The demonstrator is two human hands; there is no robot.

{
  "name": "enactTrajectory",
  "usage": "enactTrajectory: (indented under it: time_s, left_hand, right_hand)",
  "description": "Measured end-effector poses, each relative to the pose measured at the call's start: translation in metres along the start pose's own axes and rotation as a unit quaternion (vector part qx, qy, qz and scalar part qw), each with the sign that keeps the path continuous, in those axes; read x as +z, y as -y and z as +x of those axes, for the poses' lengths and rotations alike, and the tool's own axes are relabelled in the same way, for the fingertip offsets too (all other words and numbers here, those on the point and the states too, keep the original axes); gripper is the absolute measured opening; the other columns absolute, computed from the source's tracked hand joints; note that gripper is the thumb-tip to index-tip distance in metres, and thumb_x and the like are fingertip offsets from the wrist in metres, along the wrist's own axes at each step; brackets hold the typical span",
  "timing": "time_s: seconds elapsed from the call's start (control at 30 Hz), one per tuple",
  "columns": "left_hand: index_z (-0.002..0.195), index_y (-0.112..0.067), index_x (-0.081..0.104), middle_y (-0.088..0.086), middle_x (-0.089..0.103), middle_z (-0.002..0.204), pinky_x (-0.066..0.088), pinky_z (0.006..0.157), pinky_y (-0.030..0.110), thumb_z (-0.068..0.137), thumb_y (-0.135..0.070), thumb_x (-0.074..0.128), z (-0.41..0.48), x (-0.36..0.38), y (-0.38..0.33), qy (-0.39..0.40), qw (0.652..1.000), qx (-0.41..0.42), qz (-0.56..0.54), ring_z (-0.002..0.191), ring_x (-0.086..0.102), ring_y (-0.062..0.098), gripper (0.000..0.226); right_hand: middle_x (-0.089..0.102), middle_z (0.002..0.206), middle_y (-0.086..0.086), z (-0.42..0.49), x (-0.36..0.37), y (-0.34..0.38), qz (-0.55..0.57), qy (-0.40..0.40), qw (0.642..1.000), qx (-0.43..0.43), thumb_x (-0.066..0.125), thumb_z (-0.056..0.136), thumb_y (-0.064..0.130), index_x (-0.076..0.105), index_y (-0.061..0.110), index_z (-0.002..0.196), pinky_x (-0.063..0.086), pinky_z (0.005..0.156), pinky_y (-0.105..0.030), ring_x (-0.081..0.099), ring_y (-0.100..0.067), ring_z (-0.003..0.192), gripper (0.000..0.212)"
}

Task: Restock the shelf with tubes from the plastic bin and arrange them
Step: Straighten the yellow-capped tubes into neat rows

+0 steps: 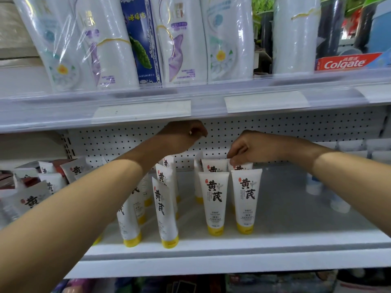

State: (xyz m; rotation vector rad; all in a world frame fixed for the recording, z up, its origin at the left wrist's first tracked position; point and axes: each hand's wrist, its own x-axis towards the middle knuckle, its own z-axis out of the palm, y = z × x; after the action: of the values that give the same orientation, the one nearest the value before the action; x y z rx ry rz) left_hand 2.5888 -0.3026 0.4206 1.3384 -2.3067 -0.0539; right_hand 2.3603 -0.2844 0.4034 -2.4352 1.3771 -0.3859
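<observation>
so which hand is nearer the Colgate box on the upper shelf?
Right. The right hand is down on the lower shelf, pinching a back-row tube, below-left of the Colgate box. The left hand is further left.

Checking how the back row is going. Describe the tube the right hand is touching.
The back-row tube is white plastic with black characters and a small red mark. It stands upright, crimped end up, behind a front tube that hides its lower part. The right hand pinches its top edge; a neighbouring tube stands close beside it.
</observation>
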Motion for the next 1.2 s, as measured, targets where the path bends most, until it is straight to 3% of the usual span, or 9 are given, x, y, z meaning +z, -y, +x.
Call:
enactTrajectory:
  time_s: [0.1, 0.2, 0.33, 0.57, 0.73, 0.83, 0.93, 1.07, 1.2]
  left_hand:
    - [0.113, -0.021, 0.064, -0.003, 0.064, 0.106, 0.045, 0.072, 0.023, 0.097, -0.04, 0.049, 0.004, 0.001, 0.005, 0.041, 0.997, -0.046, 0.048, 0.083, 0.058, 0.012, 0.03]
    - [0.096, -0.01, 0.071, 0.0, 0.07, 0.086, 0.05, 0.079, 0.027, 0.087, -0.055, 0.058, 0.011, 0.009, 0.003, 0.088, 0.99, -0.093, 0.059, 0.081, 0.065, 0.019, 0.048]
    - [0.085, -0.006, 0.074, -0.002, 0.068, 0.065, 0.055, 0.072, 0.029, 0.083, -0.04, 0.07, 0.015, 0.015, -0.003, 0.124, 0.986, -0.073, 0.084, 0.07, 0.069, 0.017, 0.035]
    - [0.103, 0.0, 0.071, 0.012, 0.072, 0.103, 0.06, 0.073, 0.03, 0.082, -0.019, 0.074, 0.018, 0.021, 0.002, 0.126, 0.985, -0.056, 0.1, 0.07, 0.073, 0.018, 0.028]
    - [0.106, -0.009, 0.072, 0.005, 0.071, 0.107, 0.053, 0.079, 0.026, 0.079, -0.013, 0.076, 0.02, 0.024, 0.006, 0.089, 0.989, -0.039, 0.108, 0.088, 0.069, 0.02, 0.027]
    - [0.108, -0.013, 0.072, 0.003, 0.069, 0.111, 0.042, 0.081, 0.021, 0.08, -0.017, 0.075, 0.026, 0.027, 0.008, 0.066, 0.991, -0.026, 0.11, 0.102, 0.063, 0.018, 0.028]
    - [0.112, -0.014, 0.071, 0.003, 0.068, 0.117, 0.043, 0.089, 0.024, 0.083, -0.017, 0.072, 0.032, 0.031, 0.006, 0.061, 0.994, -0.013, 0.09, 0.11, 0.06, 0.018, 0.029]
    - [0.111, -0.013, 0.072, 0.003, 0.07, 0.112, 0.045, 0.09, 0.024, 0.084, -0.014, 0.07, 0.037, 0.035, 0.001, 0.076, 0.995, 0.004, 0.064, 0.105, 0.063, 0.017, 0.027]
    - [0.108, -0.012, 0.073, 0.004, 0.072, 0.107, 0.046, 0.085, 0.021, 0.083, -0.012, 0.071, 0.04, 0.04, -0.002, 0.09, 0.995, 0.009, 0.041, 0.1, 0.065, 0.016, 0.025]
  right_hand:
    - [0.071, 0.105, 0.014, 0.002, 0.0, 0.007, -0.015, -0.007, 1.0, -0.001, 0.064, 0.09, 0.035, 0.072, 0.022, 0.109, 0.05, 0.096, -0.029, 0.064, -0.001, 0.096, 0.024]
    - [0.071, 0.105, 0.012, 0.008, 0.003, 0.014, -0.029, -0.001, 1.0, -0.009, 0.063, 0.091, 0.036, 0.072, 0.02, 0.109, 0.051, 0.094, -0.028, 0.065, -0.002, 0.095, 0.026]
    - [0.073, 0.101, 0.011, 0.017, 0.007, 0.021, -0.044, 0.011, 0.999, -0.014, 0.065, 0.089, 0.035, 0.074, 0.019, 0.106, 0.053, 0.093, -0.032, 0.067, -0.006, 0.091, 0.024]
    - [0.073, 0.103, 0.009, 0.023, 0.009, 0.022, -0.048, 0.019, 0.999, -0.007, 0.066, 0.089, 0.031, 0.074, 0.017, 0.108, 0.053, 0.094, -0.034, 0.067, -0.006, 0.091, 0.025]
    - [0.075, 0.097, 0.001, 0.023, 0.009, 0.015, -0.05, 0.006, 0.999, -0.007, 0.065, 0.089, 0.038, 0.076, 0.017, 0.1, 0.054, 0.09, -0.041, 0.069, -0.019, 0.089, 0.026]
    - [0.064, 0.074, -0.014, 0.018, 0.004, 0.013, -0.045, -0.004, 0.999, 0.0, 0.059, 0.092, 0.041, 0.067, 0.002, 0.079, 0.048, 0.068, -0.034, 0.055, -0.024, 0.063, 0.041]
    - [0.045, 0.065, -0.006, 0.013, -0.001, 0.013, -0.026, -0.011, 0.999, 0.027, 0.051, 0.097, 0.042, 0.056, 0.003, 0.071, 0.034, 0.061, -0.027, 0.042, -0.016, 0.06, 0.047]
    - [0.071, 0.103, 0.001, 0.008, -0.005, 0.012, -0.002, -0.017, 0.998, 0.064, 0.046, 0.098, 0.043, 0.069, 0.009, 0.111, 0.052, 0.085, -0.023, 0.067, -0.01, 0.092, 0.043]
    - [0.073, 0.103, -0.001, 0.008, -0.005, 0.006, 0.007, -0.032, 0.998, 0.057, 0.048, 0.096, 0.045, 0.07, 0.007, 0.11, 0.053, 0.094, -0.033, 0.069, -0.011, 0.093, 0.046]
